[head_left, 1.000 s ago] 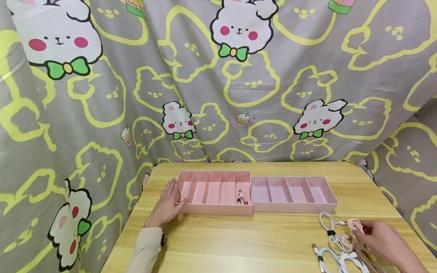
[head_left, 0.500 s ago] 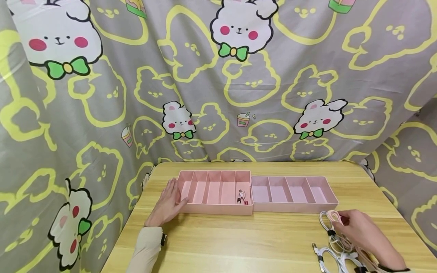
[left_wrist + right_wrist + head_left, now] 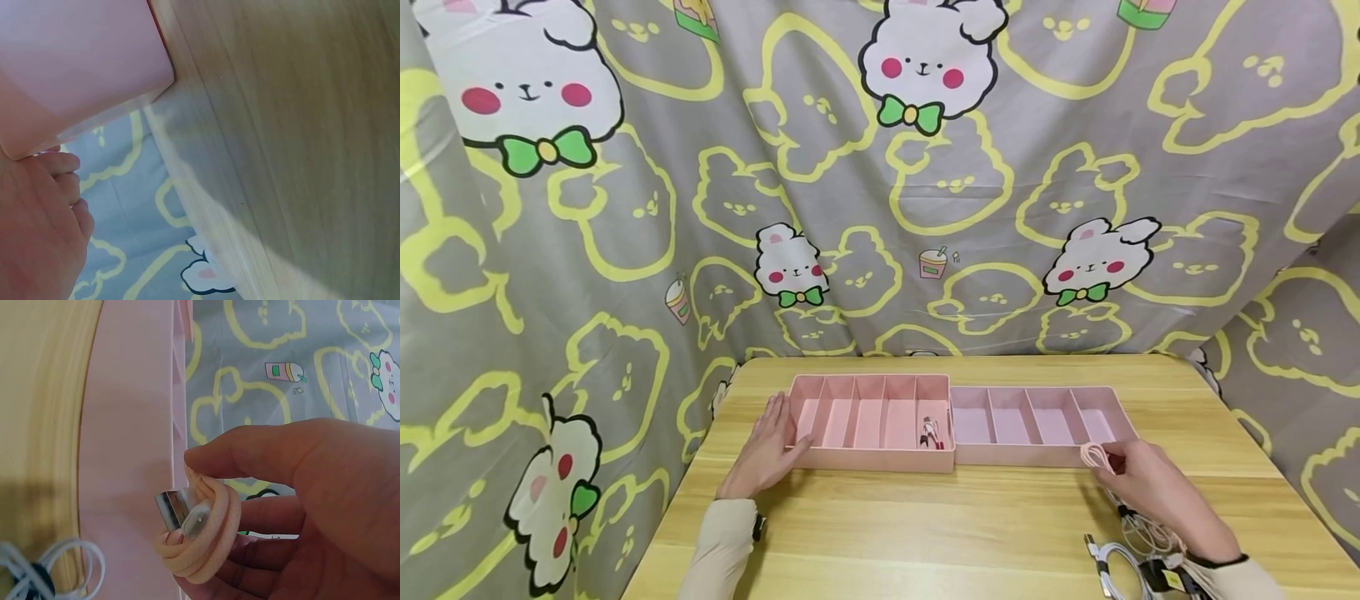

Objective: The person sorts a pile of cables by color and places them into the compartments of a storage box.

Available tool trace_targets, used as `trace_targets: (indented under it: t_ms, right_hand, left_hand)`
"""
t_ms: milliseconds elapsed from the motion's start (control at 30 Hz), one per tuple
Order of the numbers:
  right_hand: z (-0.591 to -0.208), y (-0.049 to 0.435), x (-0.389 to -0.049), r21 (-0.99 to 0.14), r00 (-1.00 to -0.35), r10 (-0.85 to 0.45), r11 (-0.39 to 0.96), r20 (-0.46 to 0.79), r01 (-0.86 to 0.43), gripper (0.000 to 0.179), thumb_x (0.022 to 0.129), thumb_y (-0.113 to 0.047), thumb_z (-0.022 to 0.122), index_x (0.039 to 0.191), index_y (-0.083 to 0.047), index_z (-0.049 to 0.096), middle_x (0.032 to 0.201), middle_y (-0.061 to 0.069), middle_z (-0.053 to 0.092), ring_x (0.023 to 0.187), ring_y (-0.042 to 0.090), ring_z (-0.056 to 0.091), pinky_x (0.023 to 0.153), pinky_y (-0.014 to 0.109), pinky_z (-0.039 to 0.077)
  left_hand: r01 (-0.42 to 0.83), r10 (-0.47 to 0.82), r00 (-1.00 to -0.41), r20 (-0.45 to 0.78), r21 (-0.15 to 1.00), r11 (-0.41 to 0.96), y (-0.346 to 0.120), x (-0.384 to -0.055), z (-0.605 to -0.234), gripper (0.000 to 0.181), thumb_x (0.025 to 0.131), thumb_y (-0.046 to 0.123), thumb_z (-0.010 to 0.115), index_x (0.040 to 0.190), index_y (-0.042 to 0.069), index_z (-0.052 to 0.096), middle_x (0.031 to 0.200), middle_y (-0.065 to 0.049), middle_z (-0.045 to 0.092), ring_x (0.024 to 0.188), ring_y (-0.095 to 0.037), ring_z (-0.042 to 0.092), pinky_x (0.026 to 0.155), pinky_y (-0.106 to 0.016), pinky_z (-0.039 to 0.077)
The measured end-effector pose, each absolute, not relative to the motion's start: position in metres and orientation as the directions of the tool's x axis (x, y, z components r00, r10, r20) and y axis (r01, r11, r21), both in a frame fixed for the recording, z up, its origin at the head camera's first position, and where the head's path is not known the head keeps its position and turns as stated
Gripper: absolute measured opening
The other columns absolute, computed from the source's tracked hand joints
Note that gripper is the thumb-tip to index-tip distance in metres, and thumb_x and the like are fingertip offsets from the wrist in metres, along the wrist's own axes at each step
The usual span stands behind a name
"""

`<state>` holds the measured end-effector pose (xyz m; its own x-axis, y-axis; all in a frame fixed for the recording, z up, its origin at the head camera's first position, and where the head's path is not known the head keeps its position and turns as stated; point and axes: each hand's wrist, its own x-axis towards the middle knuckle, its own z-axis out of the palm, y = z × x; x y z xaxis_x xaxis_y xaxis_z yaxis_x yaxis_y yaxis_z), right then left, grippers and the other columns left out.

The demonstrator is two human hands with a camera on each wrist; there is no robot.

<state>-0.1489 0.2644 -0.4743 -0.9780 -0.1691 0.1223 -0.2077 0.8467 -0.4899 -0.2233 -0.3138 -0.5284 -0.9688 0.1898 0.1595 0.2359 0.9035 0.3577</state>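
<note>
The right hand [image 3: 1157, 492] pinches a coiled pink cable [image 3: 1095, 456] by the near right corner of the lilac box [image 3: 1022, 455], probably so the loops stay bunched; the left hand [image 3: 767, 442], loosely extended and gripping nothing, touches the left end of the pink box [image 3: 880, 461], seemingly steadying it; white cables [image 3: 1094, 550] lie towards the worktop's [image 3: 925, 525] near right corner

Light wood-grain desk [image 3: 955, 533] with rounded far corners. Behind the desk and along its left and right sides hangs grey fabric [image 3: 865, 196], printed with yellow animal outlines [image 3: 953, 183], white rabbits [image 3: 928, 50] in green bows [image 3: 912, 115], and small drink cups [image 3: 933, 263].
</note>
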Motion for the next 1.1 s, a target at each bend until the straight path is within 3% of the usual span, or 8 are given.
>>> trace_targets:
  t_ms: [267,500,733,1100]
  right_hand:
    - [-0.466,0.25,-0.155,-0.497,-0.969,-0.201,0.832,0.143,-0.246,0.013,0.089,-0.011,0.073,0.078,-0.013,0.067,0.062,-0.007,0.048,0.055,-0.001,0.038,0.049,0.019,0.033]
    - [-0.458,0.238,-0.161,-0.517,-0.957,-0.244,0.806,0.155,-0.289,0.028,0.09,-0.008,0.071,0.068,-0.015,0.055,0.06,-0.009,0.038,0.053,-0.002,0.032,0.05,0.017,0.027]
    - [-0.454,0.226,-0.165,-0.58,-0.962,-0.257,0.772,0.09,-0.26,0.023,0.09,-0.006,0.069,0.072,-0.012,0.056,0.061,-0.005,0.047,0.052,0.0,0.041,0.048,0.018,0.033]
    - [-0.446,0.207,-0.175,-0.575,-0.949,-0.292,0.758,0.124,-0.308,0.024,0.088,-0.007,0.073,0.071,-0.013,0.056,0.059,-0.007,0.048,0.05,-0.001,0.041,0.047,0.018,0.032]
  left_hand:
    - [0.234,0.188,-0.969,0.158,0.366,0.9,-0.315,-0.223,-0.529,0.094,0.101,0.049,0.059,0.161,-0.01,0.018,0.171,-0.029,0.016,0.16,-0.046,0.013,0.127,-0.065,0.021]
    - [0.24,0.19,-0.967,0.17,0.357,0.903,-0.314,-0.222,-0.529,0.093,0.101,0.048,0.059,0.16,-0.011,0.019,0.17,-0.03,0.019,0.16,-0.047,0.014,0.126,-0.066,0.022]
    - [0.242,0.196,-0.967,0.161,0.356,0.903,-0.313,-0.224,-0.529,0.093,0.102,0.048,0.058,0.161,-0.011,0.016,0.17,-0.03,0.018,0.16,-0.046,0.011,0.127,-0.065,0.02]
    - [0.246,0.198,-0.966,0.167,0.351,0.903,-0.316,-0.224,-0.53,0.093,0.102,0.049,0.057,0.161,-0.011,0.017,0.17,-0.03,0.017,0.16,-0.047,0.014,0.127,-0.064,0.021]
